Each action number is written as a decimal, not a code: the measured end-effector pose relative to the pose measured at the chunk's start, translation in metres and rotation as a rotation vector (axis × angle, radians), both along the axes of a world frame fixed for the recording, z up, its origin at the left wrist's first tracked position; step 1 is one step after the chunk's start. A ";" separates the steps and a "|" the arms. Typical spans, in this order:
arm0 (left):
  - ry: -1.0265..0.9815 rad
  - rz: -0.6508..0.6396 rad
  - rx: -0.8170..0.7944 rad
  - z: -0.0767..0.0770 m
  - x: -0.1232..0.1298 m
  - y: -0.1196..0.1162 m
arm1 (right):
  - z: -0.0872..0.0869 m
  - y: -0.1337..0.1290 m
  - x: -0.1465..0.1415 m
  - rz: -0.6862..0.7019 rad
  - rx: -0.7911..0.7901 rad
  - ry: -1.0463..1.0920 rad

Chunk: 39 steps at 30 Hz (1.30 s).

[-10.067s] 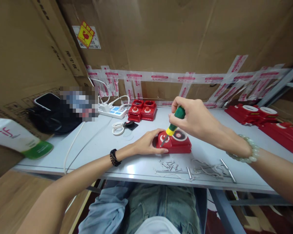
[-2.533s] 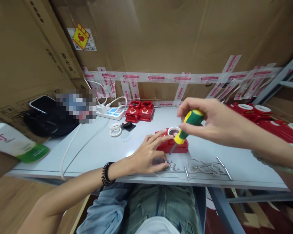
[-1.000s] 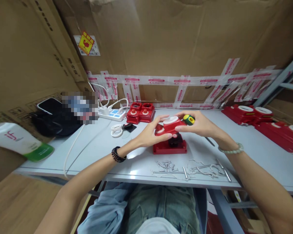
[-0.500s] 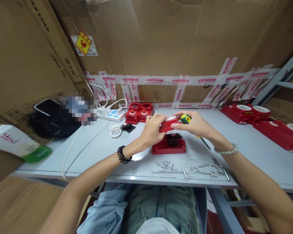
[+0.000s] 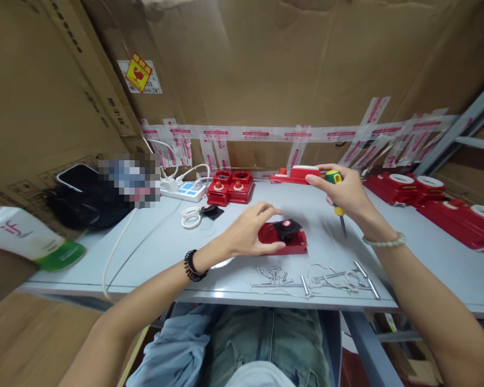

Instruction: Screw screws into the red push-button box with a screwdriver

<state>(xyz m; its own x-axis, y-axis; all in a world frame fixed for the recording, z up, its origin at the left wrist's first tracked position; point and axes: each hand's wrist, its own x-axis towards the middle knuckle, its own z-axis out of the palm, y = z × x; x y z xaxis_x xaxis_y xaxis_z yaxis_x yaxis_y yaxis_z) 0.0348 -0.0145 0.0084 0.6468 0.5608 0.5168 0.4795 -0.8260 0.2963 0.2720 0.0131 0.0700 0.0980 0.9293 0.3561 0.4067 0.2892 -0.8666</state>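
My right hand [image 5: 344, 191] is raised at the back of the table, its fingers round a screwdriver [image 5: 336, 188] with a green and yellow handle, tip pointing down. At its fingertips is a red housing cover [image 5: 294, 176] with a white disc on top; whether the cover rests on the table I cannot tell. My left hand [image 5: 252, 231] is open, thumb and fingers apart, at the left side of a red housing base [image 5: 296, 248]. On that base sits a black square part [image 5: 287, 228] with a red round centre. Fingers partly hide the base's left side.
Several screws [image 5: 275, 276] and metal T-shaped rods [image 5: 367, 279] with string lie along the front edge. Behind left are two small red units [image 5: 230, 188], a power strip [image 5: 185, 189] and white rings [image 5: 191, 217]. More red housings [image 5: 460, 215] stand right; a bottle [image 5: 32, 236] leans left.
My left hand has let go of the red cover and come down beside the base, opening. My right hand has moved right and back with the cover and screwdriver, which now points down.
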 end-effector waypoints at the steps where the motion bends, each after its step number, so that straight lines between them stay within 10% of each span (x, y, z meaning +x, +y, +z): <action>1: 0.046 -0.008 -0.042 -0.002 0.003 0.001 | 0.000 0.001 0.001 0.000 0.003 0.003; 18: -0.198 -0.011 0.003 -0.025 0.013 0.024 | -0.001 0.000 0.001 0.018 0.016 -0.054; 24: -0.342 0.140 0.158 0.005 -0.014 0.030 | -0.001 0.001 0.002 0.002 0.019 -0.044; 31: 0.386 0.672 0.240 0.022 -0.108 0.045 | -0.004 0.005 0.002 -0.002 0.035 -0.043; 39: 0.651 0.586 0.174 -0.003 -0.122 0.040 | -0.004 0.005 0.003 0.011 0.020 -0.041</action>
<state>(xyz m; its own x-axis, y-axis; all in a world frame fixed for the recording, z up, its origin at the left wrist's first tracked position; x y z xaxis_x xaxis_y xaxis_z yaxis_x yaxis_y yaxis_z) -0.0876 0.0253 0.0053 0.4763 0.8412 0.2560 0.8682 -0.4038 -0.2886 0.2753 0.0183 0.0656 0.0731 0.9227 0.3786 0.4389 0.3111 -0.8429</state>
